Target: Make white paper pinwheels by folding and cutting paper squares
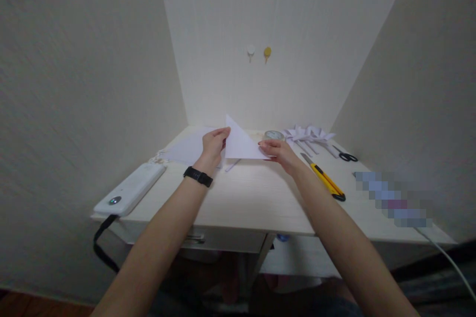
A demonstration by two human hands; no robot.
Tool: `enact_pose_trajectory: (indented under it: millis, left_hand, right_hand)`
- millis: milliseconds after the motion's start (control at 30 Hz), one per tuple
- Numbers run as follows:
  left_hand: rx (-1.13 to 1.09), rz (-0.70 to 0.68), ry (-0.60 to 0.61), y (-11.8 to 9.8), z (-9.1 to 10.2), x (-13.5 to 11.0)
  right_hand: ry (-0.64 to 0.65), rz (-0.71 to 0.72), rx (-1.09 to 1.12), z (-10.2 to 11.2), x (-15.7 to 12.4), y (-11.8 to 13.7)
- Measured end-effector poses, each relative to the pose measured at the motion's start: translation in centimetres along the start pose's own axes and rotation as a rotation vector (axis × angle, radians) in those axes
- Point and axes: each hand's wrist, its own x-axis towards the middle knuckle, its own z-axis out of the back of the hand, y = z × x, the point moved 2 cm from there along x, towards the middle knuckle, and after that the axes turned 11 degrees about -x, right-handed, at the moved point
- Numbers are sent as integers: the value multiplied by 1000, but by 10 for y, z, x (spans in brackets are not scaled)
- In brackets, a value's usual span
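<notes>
Between my hands a white sheet of paper (241, 143), folded into a triangle, is held up above the desk. My left hand (214, 144) pinches its left edge below the top point. At the lower right corner, my right hand (279, 152) grips the triangle between thumb and fingers. Flat white paper sheets (186, 147) lie behind and to the left of my left hand. A thin paper strip (232, 165) rests on the desk under the triangle. Just behind my right hand stands a roll of clear tape (274, 135).
Several folded paper pinwheel shapes with paper sticks (308, 134) lie at the back right, near black scissors (347, 157). A yellow utility knife (324, 178) lies right of my right hand. A white device (130, 190) with a black strap sits at the desk's left edge. Walls enclose the desk (245, 203).
</notes>
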Motion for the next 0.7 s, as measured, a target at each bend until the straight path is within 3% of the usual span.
enact_pose_trajectory:
  millis: [133,233,333,400,467,533,633,700]
  left_hand:
    - [-28,86,120,15,-12,-12]
    - [-15,92,202,10,-14,-13]
    - [147,-135,191,-14,-9,-10]
    - [414,-346,217,-35,-10,-12]
    - [751,-399,405,-48,-17,-17]
    - [952,-301,609,-51,-27,-22]
    - [1103,-36,921,-39,-39,-25]
    - [1130,105,1036,-27,-42,-23]
  right_hand:
    - [-68,-5,-110,-7,3,-5]
    - [-56,-19,-79,-1,1,-4]
    - [85,-30,-92,5,-5,3]
    - [208,-20,-193,6,-9,8]
    - [296,15,-306,3,-13,13]
    - [344,59,-378,-1,-14,17]
    - [357,85,-417,-6,-16,19]
    - [354,75,-432,-7,-16,19]
